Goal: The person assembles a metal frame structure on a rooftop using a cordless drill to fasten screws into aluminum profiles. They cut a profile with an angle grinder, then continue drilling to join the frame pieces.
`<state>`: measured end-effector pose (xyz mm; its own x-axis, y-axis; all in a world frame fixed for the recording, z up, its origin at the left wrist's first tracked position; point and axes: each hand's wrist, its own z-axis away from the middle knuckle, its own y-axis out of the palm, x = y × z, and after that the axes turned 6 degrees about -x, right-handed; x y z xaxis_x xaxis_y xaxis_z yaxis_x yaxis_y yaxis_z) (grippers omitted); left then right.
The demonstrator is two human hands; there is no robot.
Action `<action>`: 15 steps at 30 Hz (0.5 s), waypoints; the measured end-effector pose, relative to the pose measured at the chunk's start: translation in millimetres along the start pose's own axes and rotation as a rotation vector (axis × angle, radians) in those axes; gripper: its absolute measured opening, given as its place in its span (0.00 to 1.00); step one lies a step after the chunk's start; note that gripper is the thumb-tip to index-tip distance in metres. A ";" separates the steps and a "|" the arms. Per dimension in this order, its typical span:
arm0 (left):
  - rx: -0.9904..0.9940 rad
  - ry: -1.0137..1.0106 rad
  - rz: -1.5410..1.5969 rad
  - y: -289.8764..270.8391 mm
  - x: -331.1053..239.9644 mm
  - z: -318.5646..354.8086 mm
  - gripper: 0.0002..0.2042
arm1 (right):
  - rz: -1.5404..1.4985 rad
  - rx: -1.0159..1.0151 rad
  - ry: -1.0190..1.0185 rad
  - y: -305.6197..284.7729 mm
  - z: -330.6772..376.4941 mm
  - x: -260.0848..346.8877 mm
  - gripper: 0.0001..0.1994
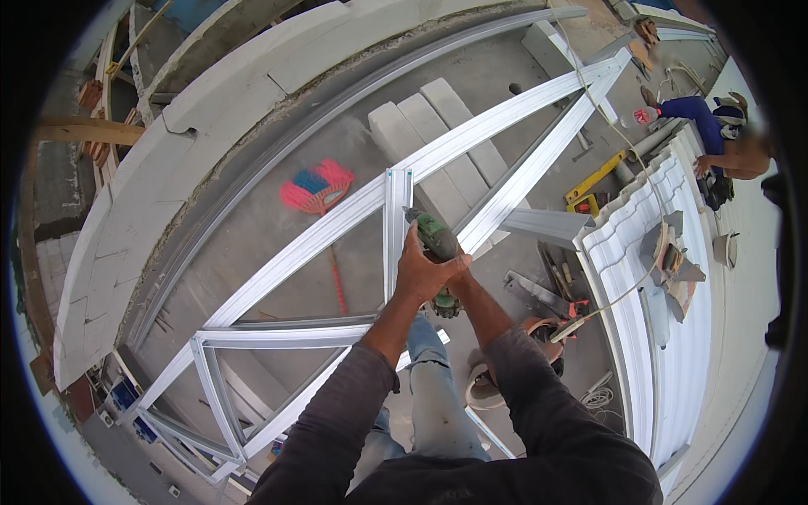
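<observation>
Gripping the green power drill (pixel 433 237), the left hand (pixel 425 271) has its fingers wrapped tight round the tool's body; I see the thumb lying across toward the right. The right hand (pixel 447 296) sits just under it, mostly hidden by the left, so I cannot tell how its fingers are set, only that it is close against the drill's lower part. The drill's nose points up-left at the short upright metal stud (pixel 396 220), just beside its top end, where the stud meets the long sloping metal rail (pixel 362 210) of the steel truss frame (pixel 220 404). Both dark sleeves come up from the lower edge.

Further out: a pink and blue broom (pixel 318 188) lies on the concrete floor (pixel 252 227) below the frame, pale blocks (pixel 421 126) to its right. A yellow level (pixel 594 178) lies near the white corrugated sheets (pixel 673 337). Another person (pixel 715 135) crouches at far right. No labels legible from here.
</observation>
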<state>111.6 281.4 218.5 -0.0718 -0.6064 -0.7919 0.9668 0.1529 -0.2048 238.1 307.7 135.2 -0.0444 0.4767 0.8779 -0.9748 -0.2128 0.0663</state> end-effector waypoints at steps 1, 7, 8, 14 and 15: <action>-0.036 -0.028 -0.021 4.7 -2.5 -17.9 0.68 | 0.114 -0.005 0.008 0.8 -20.5 -3.2 0.26; -0.152 -0.163 -0.047 14.5 -5.2 -78.2 0.63 | 0.524 0.019 0.096 3.4 -86.4 -23.0 0.29; -0.164 -0.158 -0.044 13.8 -4.9 -81.7 0.63 | 0.561 0.026 0.108 2.3 -90.8 -26.9 0.30; -0.158 -0.244 0.013 3.9 -11.6 -89.6 0.64 | 0.729 0.065 0.167 1.5 -104.2 -39.1 0.33; -0.157 -0.278 0.034 2.5 -13.5 -89.9 0.64 | 0.752 0.074 0.175 2.7 -104.2 -35.8 0.33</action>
<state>93.0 360.1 177.0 0.0507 -0.7856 -0.6166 0.9161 0.2825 -0.2845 214.3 378.9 54.6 -0.7281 0.3083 0.6122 -0.6523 -0.5861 -0.4806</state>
